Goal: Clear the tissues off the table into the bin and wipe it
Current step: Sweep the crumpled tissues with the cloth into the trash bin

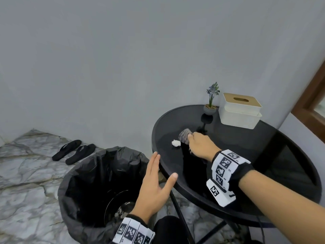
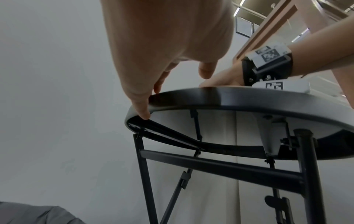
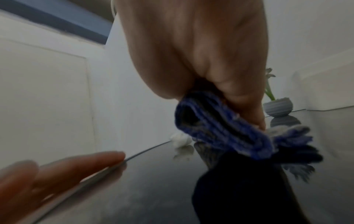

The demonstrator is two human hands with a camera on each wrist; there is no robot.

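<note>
A crumpled white tissue (image 1: 176, 143) lies on the round black table (image 1: 263, 173) near its left edge; in the right wrist view the tissue (image 3: 180, 140) shows beyond the cloth. My right hand (image 1: 200, 145) grips a grey-blue cloth (image 1: 184, 136), the same cloth (image 3: 220, 127) bunched in its fingers just right of the tissue, low over the tabletop. My left hand (image 1: 154, 184) is flat and straight-fingered against the table's near-left rim (image 2: 191, 94), above the bin (image 1: 98, 187), which is lined with a black bag.
A white tissue box (image 1: 240, 110) and a small potted plant (image 1: 210, 106) stand at the table's back edge. Black sandals (image 1: 73, 152) lie on the marble floor beyond the bin. The table's folding metal legs (image 2: 210, 163) are below the rim.
</note>
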